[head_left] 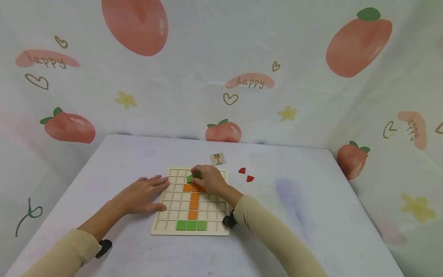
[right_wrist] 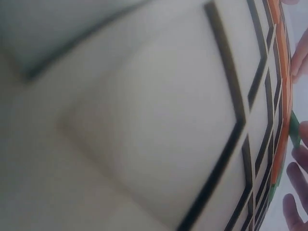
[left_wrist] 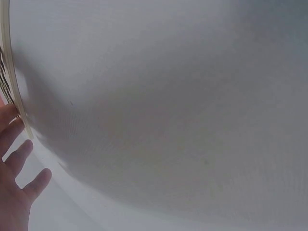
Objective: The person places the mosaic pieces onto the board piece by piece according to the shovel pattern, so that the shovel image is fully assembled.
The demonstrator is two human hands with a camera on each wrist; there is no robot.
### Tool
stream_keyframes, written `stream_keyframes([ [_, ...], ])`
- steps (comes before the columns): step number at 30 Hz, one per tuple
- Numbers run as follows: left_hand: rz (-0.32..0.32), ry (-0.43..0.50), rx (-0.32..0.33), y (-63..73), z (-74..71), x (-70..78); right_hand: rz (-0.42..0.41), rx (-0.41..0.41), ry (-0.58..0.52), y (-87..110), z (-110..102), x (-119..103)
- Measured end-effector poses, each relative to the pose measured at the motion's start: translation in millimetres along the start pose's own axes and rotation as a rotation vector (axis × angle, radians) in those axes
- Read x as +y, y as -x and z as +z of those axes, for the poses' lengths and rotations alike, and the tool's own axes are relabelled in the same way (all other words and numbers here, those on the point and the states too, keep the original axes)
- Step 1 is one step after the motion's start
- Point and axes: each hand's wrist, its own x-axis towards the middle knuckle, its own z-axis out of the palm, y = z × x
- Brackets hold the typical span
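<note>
A pale grid board (head_left: 173, 207) lies on the table. My left hand (head_left: 147, 194) rests at its left edge, fingers spread and fairly straight, fingertips and thumb at the rim. Over the upper part of the board, my right hand (head_left: 211, 180) pinches a small green piece (right_wrist: 294, 130) between thumb and fingers. Another green piece (head_left: 189, 179) sits just left of those fingertips. Below them, orange square tiles (head_left: 193, 205) form a row and a column running down, the row's right part partly covered by the hand. Three green square tiles (head_left: 191, 225) line the bottom row.
Two red quarter-round pieces (head_left: 246, 175) lie on the table to the right of the board. Behind the board is a small pattern card (head_left: 217, 159) with a grid picture. A white cloth (head_left: 187, 107) printed with peaches hangs behind the table (head_left: 304, 215).
</note>
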Motion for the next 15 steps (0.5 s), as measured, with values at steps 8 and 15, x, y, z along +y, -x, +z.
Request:
stream_keyframes([
  [8, -0.005, -0.002, 0.004, 0.1, 0.6, 0.9, -0.024, -0.021, 0.064, -0.1, 0.0, -0.1],
  [15, -0.007, 0.004, 0.003, -0.3, 0.0, 1.0, -0.059, -0.004, 0.154, -1.2, 1.9, -0.2],
])
